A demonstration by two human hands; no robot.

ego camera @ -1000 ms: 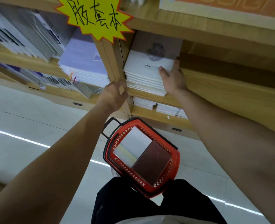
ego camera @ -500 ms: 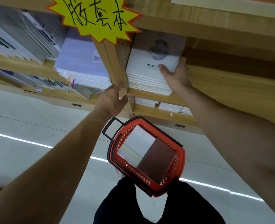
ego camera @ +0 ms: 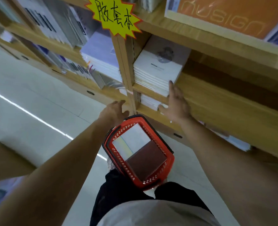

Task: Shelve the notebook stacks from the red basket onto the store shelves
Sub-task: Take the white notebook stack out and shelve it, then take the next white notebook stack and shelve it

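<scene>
A stack of white notebooks [ego camera: 157, 74] lies on the wooden shelf [ego camera: 216, 98], pushed against the upright divider. My right hand [ego camera: 175, 103] is spread open just below the stack's front right corner, one fingertip at its edge. My left hand [ego camera: 113, 110] hangs open in front of the divider and holds nothing. The red basket [ego camera: 170, 162] stands on the floor between my arms. Inside it lie a pale notebook stack [ego camera: 131, 141] and a dark brown notebook stack [ego camera: 146, 162].
A yellow starburst sign [ego camera: 113, 15] hangs on the wooden upright [ego camera: 125, 66]. Purple-white notebooks [ego camera: 100, 54] fill the left bay. An orange box [ego camera: 221, 15] sits on the shelf above. More white stacks [ego camera: 149, 101] lie on the shelf below. Pale tiled floor [ego camera: 37, 95] lies left.
My right hand has come off the top of the white stack and dropped to its front corner. My left hand has left the divider and moved down. The view has tilted up.
</scene>
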